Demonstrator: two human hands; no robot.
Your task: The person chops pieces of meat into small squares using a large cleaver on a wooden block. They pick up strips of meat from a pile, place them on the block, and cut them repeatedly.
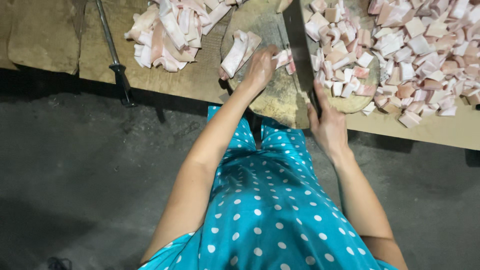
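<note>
My left hand [260, 65] presses down on a pale pink strip of fatty meat [282, 58] lying on a round wooden chopping block [265, 100]. My right hand [327, 125] grips the handle of a large dark cleaver [299, 45], whose blade stands on the block just right of the strip. Two more strips [240, 50] lie on the block to the left of my left hand. Small cut cubes of meat [340, 65] are heaped on the block's right side.
A pile of uncut strips [167, 35] lies on the wooden table at the left. A big heap of cut cubes [430, 55] covers the table at the right. A dark-handled metal rod [117, 65] lies across the table's left part. Below is grey concrete floor.
</note>
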